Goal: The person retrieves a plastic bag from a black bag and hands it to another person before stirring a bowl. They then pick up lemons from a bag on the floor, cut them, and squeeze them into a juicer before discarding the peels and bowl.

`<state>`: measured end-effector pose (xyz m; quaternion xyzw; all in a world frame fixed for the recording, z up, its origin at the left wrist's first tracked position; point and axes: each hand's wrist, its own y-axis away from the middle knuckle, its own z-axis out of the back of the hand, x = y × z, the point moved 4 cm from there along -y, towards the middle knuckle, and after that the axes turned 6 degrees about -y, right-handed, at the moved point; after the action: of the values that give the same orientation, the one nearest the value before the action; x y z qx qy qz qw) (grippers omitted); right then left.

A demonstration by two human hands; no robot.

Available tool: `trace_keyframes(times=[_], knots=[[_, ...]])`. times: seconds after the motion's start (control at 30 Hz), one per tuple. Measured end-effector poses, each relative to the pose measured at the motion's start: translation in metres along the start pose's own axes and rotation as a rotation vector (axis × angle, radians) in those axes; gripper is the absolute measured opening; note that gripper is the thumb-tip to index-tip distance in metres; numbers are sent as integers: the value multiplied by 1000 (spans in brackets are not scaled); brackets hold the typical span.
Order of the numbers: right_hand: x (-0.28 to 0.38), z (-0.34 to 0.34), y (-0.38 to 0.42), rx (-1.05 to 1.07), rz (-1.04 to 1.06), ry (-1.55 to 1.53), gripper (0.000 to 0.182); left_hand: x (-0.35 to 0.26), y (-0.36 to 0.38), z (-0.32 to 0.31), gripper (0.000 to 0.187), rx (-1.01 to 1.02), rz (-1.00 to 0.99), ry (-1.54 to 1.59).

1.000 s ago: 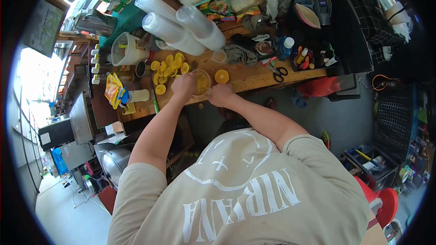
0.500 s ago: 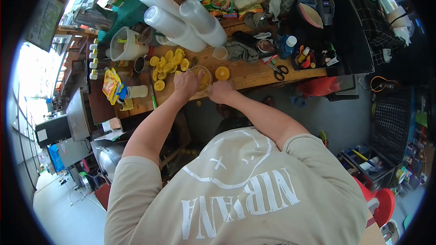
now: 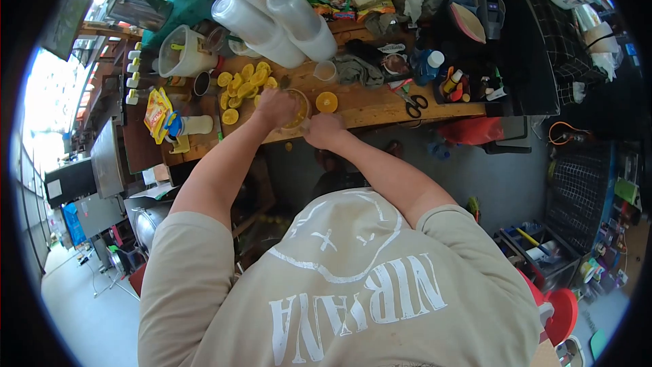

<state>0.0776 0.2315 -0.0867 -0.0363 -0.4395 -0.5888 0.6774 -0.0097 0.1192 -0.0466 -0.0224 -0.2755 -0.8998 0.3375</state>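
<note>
At the front edge of the wooden table [image 3: 384,110], a round juicer or bowl [image 3: 299,110] with yellow-orange contents sits between my hands. My left hand [image 3: 277,109] lies over its left side, fingers bent down; whatever is under the palm is hidden. Against its right rim rests my right hand [image 3: 324,129], its fingers curled. An orange half [image 3: 327,102] lies cut side up just behind my right hand. Several squeezed orange halves [image 3: 248,80] are heaped behind and left of my left hand.
Stacks of plastic cups [image 3: 258,27] stand at the back. Black scissors [image 3: 415,105], a grey cloth [image 3: 358,70] and a blue bottle [image 3: 429,66] are on the right. On the left are a white tub [image 3: 185,54], a cream bottle [image 3: 197,124] and a yellow packet [image 3: 157,115].
The view has shifted slightly, so the table and its items appear a little further left. Both hands remain at the round juicer or bowl, the left one turned slightly.
</note>
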Motion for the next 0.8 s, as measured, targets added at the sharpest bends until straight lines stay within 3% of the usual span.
trace_keyframes(times=[0.03, 0.1, 0.13, 0.2, 0.23, 0.3, 0.33, 0.4, 0.43, 0.5, 0.53, 0.6, 0.63, 0.7, 0.8], knots=[[1, 0, 1, 46, -15, 22, 38, -8, 1, 3, 42, 3, -6, 4], [1, 2, 3, 56, -21, 7, 38, -9, 12, 11, 40, -73, 402, 160], [2, 3, 3, 60, -25, -7, 38, -13, 13, 8, 40, -69, 392, 155], [3, 5, 5, 64, -25, -21, 38, -6, 20, 4, 44, -108, 758, 262], [2, 6, 7, 72, -21, -25, 38, -6, 21, 6, 44, -108, 743, 257], [1, 6, 8, 64, -21, -31, 38, -7, 25, 11, 50, -42, 501, 183], [2, 6, 8, 59, -7, -26, 38, -2, 26, 16, 50, -41, 495, 181], [3, 3, 8, 46, -12, -20, 38, -4, 26, 19, 54, 110, 225, 97], [4, 1, 9, 32, -13, -8, 38, -7, 28, 14, 54, 112, 233, 103], [2, -2, 6, 16, -3, -8, 38, -7, 25, 2, 54, -26, 500, 188], [4, -1, 7, -2, 2, -21, 38, -11, 24, -3, 54, -26, 506, 188], [5, 2, 7, 23, -7, -18, 37, -7, 27, -2, 54, -89, 738, 268], [5, 2, 9, 51, -24, -16, 36, -1, 27, 4, 54, -88, 733, 265], [5, -1, 9, 43, -20, -10, 36, -1, 22, 14, 50, 102, 277, 116], [3, 1, 7, 11, -17, -6, 36, -6, 14, 18, 46, 121, 238, 46]])
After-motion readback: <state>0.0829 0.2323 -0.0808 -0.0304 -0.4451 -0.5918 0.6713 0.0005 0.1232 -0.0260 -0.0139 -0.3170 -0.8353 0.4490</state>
